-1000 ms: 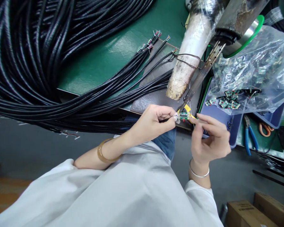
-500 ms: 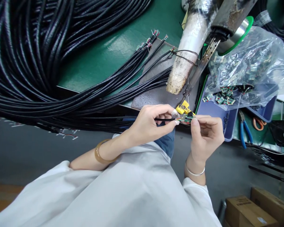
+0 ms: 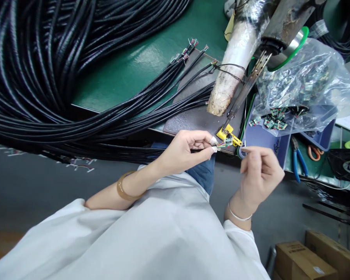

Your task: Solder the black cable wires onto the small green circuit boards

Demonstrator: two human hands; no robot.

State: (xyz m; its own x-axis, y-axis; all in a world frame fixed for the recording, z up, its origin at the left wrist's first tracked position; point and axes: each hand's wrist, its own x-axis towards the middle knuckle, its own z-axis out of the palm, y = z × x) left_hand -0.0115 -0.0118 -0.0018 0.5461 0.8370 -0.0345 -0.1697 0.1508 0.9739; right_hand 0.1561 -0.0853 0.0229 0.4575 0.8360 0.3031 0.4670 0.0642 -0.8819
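Left hand: reaching in at the centre of the frame, it is pinching the end of a black cable between thumb and forefinger, the tips nearly closed around it.
Right hand: right of centre, it is hovering apart from the work with its fingers curling and thumb lying close to the forefinger; whether it is gripping anything thin, I cannot tell.
Circuit board: sitting just right of the left fingertips, it is meeting the thin coloured wires that are coming out of the cable.
Yellow fixture: lying just beside the board, it is partly showing behind it.
Soldering iron: slanting down from the upper right, its tip is pointing at the fixture.
Wrapped tube: hanging left of the iron, its open end is facing downward.
Cable bundle: sweeping from the left edge, it is spreading its stripped ends over the dark plate and green table.
Plastic bag: at the upper right, it is overlapping a blue-violet tray, with small loose boards showing at its lower left.
Blue-handled pliers: lying at the right, they are resting near an orange-handled tool.
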